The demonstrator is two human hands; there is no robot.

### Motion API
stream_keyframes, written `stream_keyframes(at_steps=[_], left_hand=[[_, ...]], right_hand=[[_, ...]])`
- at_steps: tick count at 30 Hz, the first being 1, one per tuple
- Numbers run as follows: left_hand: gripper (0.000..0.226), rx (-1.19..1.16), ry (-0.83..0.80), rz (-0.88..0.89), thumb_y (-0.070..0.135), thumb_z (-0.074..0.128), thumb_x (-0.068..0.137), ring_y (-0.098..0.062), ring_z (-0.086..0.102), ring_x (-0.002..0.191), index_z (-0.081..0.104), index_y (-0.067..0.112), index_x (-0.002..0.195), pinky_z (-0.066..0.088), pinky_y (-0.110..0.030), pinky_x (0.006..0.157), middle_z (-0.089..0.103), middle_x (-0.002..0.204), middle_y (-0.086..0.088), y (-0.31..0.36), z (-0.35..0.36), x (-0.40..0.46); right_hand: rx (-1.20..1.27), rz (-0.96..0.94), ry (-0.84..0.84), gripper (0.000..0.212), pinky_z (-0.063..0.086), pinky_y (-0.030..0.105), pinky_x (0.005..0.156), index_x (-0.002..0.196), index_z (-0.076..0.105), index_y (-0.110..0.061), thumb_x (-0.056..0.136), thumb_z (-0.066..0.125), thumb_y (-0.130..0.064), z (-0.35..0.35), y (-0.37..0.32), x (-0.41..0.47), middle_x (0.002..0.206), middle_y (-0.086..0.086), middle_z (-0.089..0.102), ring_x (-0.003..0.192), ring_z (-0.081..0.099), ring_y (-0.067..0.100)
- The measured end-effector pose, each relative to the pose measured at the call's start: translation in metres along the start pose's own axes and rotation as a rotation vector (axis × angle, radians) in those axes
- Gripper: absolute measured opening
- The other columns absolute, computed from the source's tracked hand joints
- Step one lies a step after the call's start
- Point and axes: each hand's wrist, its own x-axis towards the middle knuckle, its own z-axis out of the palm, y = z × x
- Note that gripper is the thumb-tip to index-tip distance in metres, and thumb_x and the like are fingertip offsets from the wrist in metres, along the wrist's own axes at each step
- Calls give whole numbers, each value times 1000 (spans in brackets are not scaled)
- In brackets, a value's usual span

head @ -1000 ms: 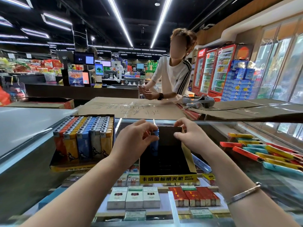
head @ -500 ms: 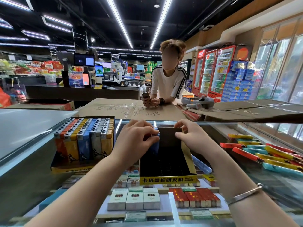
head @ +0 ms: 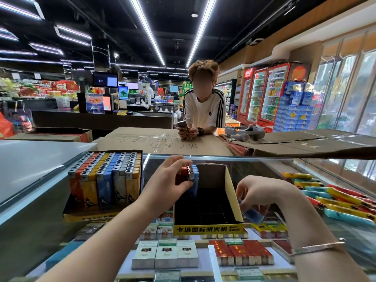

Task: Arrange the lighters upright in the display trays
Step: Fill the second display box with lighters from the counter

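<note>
The right hand (head: 262, 195) has left the tray (head: 230, 192) rim and now pinches a blue lighter (head: 251, 215) just outside it; the left hand (head: 168, 184) still grips a standing bunch (head: 190, 174) in the far corner, so filling continues

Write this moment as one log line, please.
left hand: holds upright lighters in tray | right hand: grips blue lighter beside tray

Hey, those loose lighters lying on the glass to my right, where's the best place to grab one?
Pinch a loose lighter across its narrow sides near the middle, coming from above with the right hand. They lie flat, packed side by side, so only the tops and ends are free.
</note>
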Motion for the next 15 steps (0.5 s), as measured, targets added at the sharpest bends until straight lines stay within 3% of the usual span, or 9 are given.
stream_keyframes(at_steps=[2,5,9,11,15], left_hand=[[62,-20,-1,-50,27,66,84,-13,36,129,36,26,138,32,-26,104,36,142,6,-2,1,0],[79,-126,-58,-202,30,67,83,-15,34,132,21,19,146,30,-29,104,36,144,3,-4,2,1],[77,-278,-166,-355,26,65,85,-14,48,114,18,19,146,42,-20,85,50,118,13,-5,3,2],[78,-267,-192,-398,17,60,86,-15,47,112,13,20,148,41,-27,93,48,127,1,-6,4,3],[70,-278,-232,-418,6,52,85,-16,52,106,21,24,145,43,-36,98,53,110,5,-6,5,4]], right_hand=[[7,6,25,35,53,20,63,107,59,-16,76,75,-21,1,1,2,98,3,63,84,62,14],[3,50,94,27,46,17,56,103,60,-15,78,70,-15,2,4,6,94,2,61,81,59,11],[67,85,169,12,39,19,55,95,50,-17,86,58,-15,4,9,9,87,2,54,75,52,10],[110,100,222,15,34,20,54,104,47,-15,90,52,-13,4,11,11,85,0,50,73,48,9],[74,174,376,29,39,22,61,119,45,-10,91,49,-8,5,16,16,100,6,54,86,52,14]])
